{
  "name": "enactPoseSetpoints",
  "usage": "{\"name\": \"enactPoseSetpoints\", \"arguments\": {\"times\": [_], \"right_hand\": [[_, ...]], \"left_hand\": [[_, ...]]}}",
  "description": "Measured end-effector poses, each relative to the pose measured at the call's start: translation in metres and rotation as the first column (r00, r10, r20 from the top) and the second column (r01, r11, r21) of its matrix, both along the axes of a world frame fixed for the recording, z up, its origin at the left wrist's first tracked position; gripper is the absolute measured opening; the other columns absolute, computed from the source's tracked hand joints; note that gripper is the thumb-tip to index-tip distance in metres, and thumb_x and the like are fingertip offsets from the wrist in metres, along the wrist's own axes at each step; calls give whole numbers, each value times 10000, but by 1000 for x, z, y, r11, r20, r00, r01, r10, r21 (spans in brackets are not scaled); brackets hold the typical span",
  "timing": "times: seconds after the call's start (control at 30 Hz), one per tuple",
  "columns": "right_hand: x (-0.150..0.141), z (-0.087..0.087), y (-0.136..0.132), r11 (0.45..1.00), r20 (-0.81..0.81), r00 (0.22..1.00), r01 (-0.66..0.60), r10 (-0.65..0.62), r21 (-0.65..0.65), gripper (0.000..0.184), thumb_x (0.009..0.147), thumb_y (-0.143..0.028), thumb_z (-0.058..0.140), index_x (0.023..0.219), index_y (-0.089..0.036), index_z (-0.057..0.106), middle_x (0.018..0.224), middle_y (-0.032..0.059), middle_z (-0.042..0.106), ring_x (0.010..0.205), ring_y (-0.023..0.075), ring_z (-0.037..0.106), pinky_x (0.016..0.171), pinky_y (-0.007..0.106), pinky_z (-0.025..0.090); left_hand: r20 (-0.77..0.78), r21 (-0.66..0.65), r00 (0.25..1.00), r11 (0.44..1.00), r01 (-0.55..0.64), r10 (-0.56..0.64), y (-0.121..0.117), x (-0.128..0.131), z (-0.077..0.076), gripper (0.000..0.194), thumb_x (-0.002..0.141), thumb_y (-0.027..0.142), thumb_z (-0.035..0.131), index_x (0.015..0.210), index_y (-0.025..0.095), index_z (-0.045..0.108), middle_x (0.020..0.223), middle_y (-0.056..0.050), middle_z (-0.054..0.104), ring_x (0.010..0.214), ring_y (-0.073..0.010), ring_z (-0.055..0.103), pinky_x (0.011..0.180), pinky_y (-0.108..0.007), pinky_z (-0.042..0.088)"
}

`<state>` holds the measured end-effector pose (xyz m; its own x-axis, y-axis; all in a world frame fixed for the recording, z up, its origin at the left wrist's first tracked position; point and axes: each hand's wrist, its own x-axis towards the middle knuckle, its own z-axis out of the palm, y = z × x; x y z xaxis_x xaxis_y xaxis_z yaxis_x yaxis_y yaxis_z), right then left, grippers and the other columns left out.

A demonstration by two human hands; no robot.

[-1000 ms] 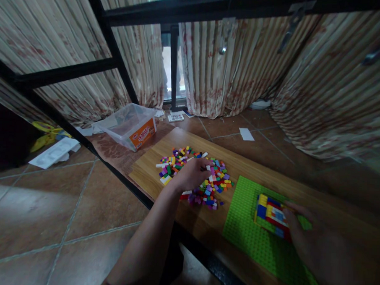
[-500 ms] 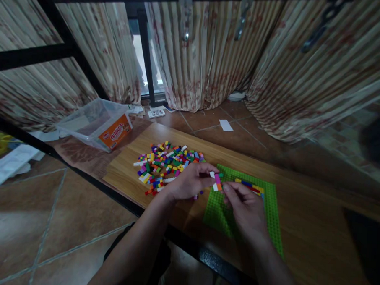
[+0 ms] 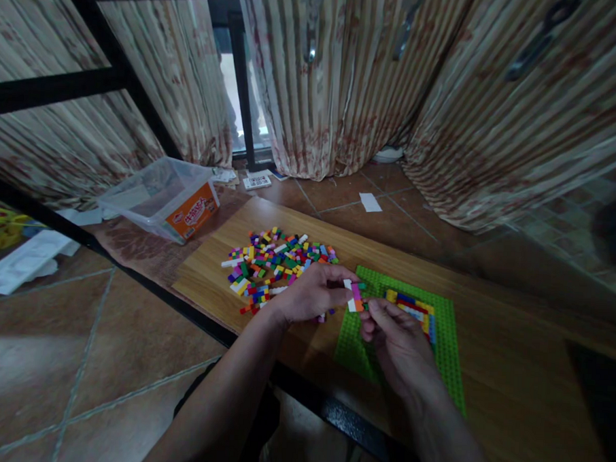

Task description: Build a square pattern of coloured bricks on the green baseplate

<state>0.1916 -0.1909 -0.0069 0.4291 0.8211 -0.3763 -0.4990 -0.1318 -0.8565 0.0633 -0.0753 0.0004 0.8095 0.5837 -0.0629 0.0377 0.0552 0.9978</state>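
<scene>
My left hand is closed, pinching a small cluster of joined toy bricks in white, magenta, orange and green. The thumb and fingers of my right hand are pinched together at the cluster's lower right side, on a small dark green brick that they partly hide. Both hands are held over the left part of a green studded baseplate. A built block of bricks in yellow, blue, red and white sits on the baseplate beyond my right hand, which covers part of it.
Many loose bricks lie spread on the wooden table left of the baseplate. A clear plastic box with an orange label stands at the far left. A dark flat object lies at the right. A black rail runs along the near edge.
The view has shifted slightly. My right hand has drawn back a little and lowered, uncovering more of the built block. My left hand keeps its hold on the brick cluster.
</scene>
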Motion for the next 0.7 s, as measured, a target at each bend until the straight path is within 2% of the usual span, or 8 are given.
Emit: {"name": "enactPoseSetpoints", "arguments": {"times": [0.23, 0.33, 0.5, 0.6, 0.7], "right_hand": [[-1, 2, 2, 1000, -165, 986, -6, 10, 28, 251, 673, -387, 812, 762, -183, 696, 719, -9, 632, 538, 65, 489, 456, 184, 388], [-2, 1, 2, 999, -134, 991, -17, 21, 31, 292, 701, -446, 793, 737, -182, 676, 703, -15, 612, 518, 52, 453, 424, 167, 337], [-3, 0, 2, 998, -36, 998, -54, 55, 24, 346, 652, -444, 840, 678, -170, 630, 574, -57, 493, 465, 25, 328, 394, 148, 234], [-3, -1, 2, 999, -36, 998, -46, 46, 11, 358, 623, -436, 858, 676, -165, 629, 566, -63, 465, 474, 23, 326, 399, 139, 229], [-3, -2, 3, 999, -84, 996, -40, 42, 19, 328, 617, -395, 864, 689, -163, 644, 592, -57, 483, 483, 24, 329, 398, 140, 238]], "left_hand": [[-19, -71, 996, 994, 86, -87, -5, 1, 5, 276, 769, 353, 717, 929, 130, 695, 699, -1, 613, 600, -91, 514, 565, -200, 394], [-18, -123, 997, 990, 72, -75, -7, 2, 8, 234, 762, 266, 714, 946, 129, 669, 672, 21, 598, 564, -70, 485, 556, -192, 373], [-5, -149, 993, 982, 114, -117, -8, 3, 2, 250, 749, 212, 706, 968, 126, 623, 690, 26, 602, 550, -61, 477, 544, -188, 351], [32, -146, 990, 979, 143, -140, -8, 3, 0, 256, 744, 207, 709, 965, 118, 615, 758, -5, 629, 609, -76, 518, 564, -190, 375], [42, -150, 991, 980, 134, -129, -8, 3, 3, 243, 746, 215, 715, 948, 125, 614, 743, 5, 612, 623, -77, 517, 585, -190, 397]]}}
